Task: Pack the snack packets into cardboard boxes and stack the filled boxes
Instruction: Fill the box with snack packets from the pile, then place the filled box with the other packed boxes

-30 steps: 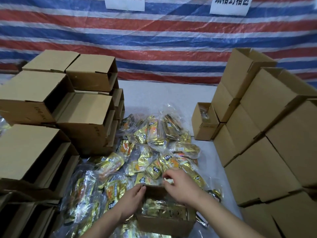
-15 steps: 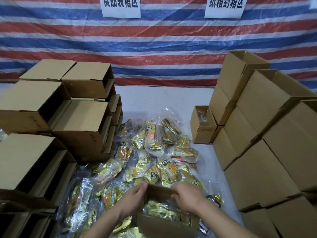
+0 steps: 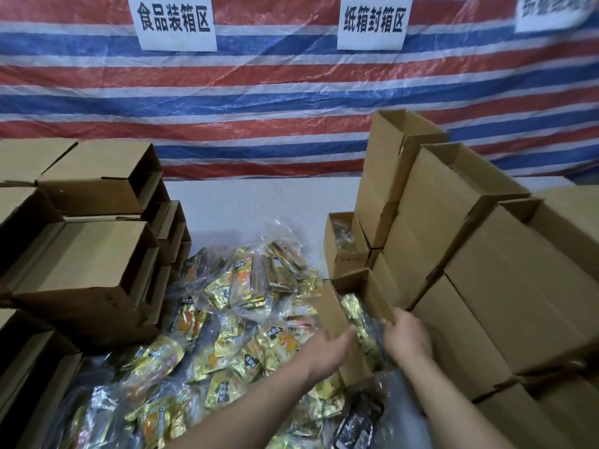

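Step in hand: transfer of a filled box (image 3: 353, 322) to the stack (image 3: 486, 286) on the right.

Position: the box, open-topped with gold packets (image 3: 359, 325) visible inside, is held above the loose packet pile (image 3: 246, 319), just beside the lower boxes of the stack. Whether its base rests on the pile cannot be told.

Grip state: the left hand (image 3: 327, 351) grasps the left wall, thumb over the rim. The right hand (image 3: 406, 338) grasps the right wall, fingers curled over its top edge.

Other items: empty boxes (image 3: 87, 254) lie stacked on their sides at left. One small box (image 3: 345, 244) stands on the worktop (image 3: 259, 202) at the foot of the stack.

Next move, by judgement: carry the box level so the packets stay in, then seat it square against the stack. The top flaps appear unclosed; closing may be needed first. The stack leans and could shift if knocked.
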Tool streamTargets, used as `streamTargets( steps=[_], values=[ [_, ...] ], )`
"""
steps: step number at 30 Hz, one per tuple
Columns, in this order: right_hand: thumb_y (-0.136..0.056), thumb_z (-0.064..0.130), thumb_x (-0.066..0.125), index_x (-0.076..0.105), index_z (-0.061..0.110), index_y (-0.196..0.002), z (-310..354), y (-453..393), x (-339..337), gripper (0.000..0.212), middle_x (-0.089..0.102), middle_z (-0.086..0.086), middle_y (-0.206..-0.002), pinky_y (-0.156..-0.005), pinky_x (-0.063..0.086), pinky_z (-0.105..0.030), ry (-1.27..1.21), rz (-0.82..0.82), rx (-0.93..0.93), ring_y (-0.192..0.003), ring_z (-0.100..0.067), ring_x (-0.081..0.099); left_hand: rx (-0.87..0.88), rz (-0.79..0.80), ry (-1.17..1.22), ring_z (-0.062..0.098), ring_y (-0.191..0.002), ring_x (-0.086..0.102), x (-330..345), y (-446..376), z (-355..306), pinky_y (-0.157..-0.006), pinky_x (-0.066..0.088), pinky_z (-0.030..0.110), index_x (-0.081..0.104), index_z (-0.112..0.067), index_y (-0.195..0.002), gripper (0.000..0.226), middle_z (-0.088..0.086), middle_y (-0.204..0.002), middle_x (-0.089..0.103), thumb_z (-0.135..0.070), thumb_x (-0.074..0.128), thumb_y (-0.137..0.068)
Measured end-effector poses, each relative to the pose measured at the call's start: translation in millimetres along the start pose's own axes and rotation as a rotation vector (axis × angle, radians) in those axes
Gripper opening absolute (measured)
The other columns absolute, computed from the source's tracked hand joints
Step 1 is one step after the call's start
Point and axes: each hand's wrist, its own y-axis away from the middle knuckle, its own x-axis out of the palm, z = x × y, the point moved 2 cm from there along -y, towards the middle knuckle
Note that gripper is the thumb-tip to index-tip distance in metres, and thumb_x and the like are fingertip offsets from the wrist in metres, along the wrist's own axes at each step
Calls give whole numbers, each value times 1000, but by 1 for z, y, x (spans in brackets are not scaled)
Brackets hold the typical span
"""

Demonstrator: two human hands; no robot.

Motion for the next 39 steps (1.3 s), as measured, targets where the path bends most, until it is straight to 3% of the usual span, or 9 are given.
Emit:
streamTargets(
  steps=[4,6,13,16,19,23,30,35,39],
  values=[
    [-102,23,53,63,13,-124,-9,-11,8,26,68,-11,-118,-88,51,-36,6,-5,86,-110,-32,64,-43,23,-109,22,-107,62,29,-41,-11,-99,48,32,59,-12,-129,54,7,-125,64,-54,46,-99],
    [-103,23,50,61,12,-126,-12,-18,11,28,67,-12,-122,-88,49,-35,1,-5,118,-113,-32,63,-40,10,-163,17,-91,61,35,-59,-12,-87,52,33,61,-12,-121,39,5,-111,64,-41,44,-102],
    [-101,14,44,53,5,-115,-11,-59,12,19,64,-20,-119,-80,46,-38,-76,24,151,-109,-38,61,11,-8,-269,33,-122,55,38,-118,-35,-97,43,32,47,-1,-138,44,22,-135,57,-26,33,-105],
    [-99,10,46,51,4,-115,-10,-78,17,18,63,-20,-121,-80,45,-37,-63,65,96,-110,-39,60,-24,9,-191,35,-117,59,36,-143,-40,-97,49,35,56,5,-127,42,25,-127,61,-22,32,-105],
    [-97,6,48,42,5,-137,-8,-96,26,40,59,-18,-132,-89,48,-35,-11,159,100,-119,-36,58,-55,26,-146,39,-114,60,34,-163,-38,-92,50,39,60,7,-119,40,26,-121,63,-19,32,-105],
    [-96,2,47,19,9,-157,-8,-115,40,68,52,-15,-144,-99,45,-34,1,233,95,-129,-32,53,-98,-21,-89,17,-81,56,33,-180,-30,-75,44,28,57,-11,-92,29,7,-94,59,-19,33,-106],
    [-99,7,49,9,8,-159,-10,-134,55,72,50,-15,-146,-100,43,-32,-18,270,64,-130,-31,52,-126,-13,-69,3,-68,49,27,-190,-29,-42,37,10,42,-1,-141,44,-4,-85,53,-26,29,-108],
    [-97,6,50,11,6,-158,-3,-137,55,73,45,-16,-150,-100,44,-34,-14,221,53,-131,-32,50,-96,6,-38,7,-74,56,23,-184,-31,-55,45,19,41,-6,-143,52,-5,-88,56,-42,32,-107],
    [-95,10,52,35,2,-147,10,-120,46,55,46,-16,-143,-101,45,-38,32,64,-72,-127,-34,51,-18,-17,-22,11,-82,59,11,-167,-35,-73,50,26,55,-8,-125,44,-1,-94,60,-41,33,-106]
  ],
)
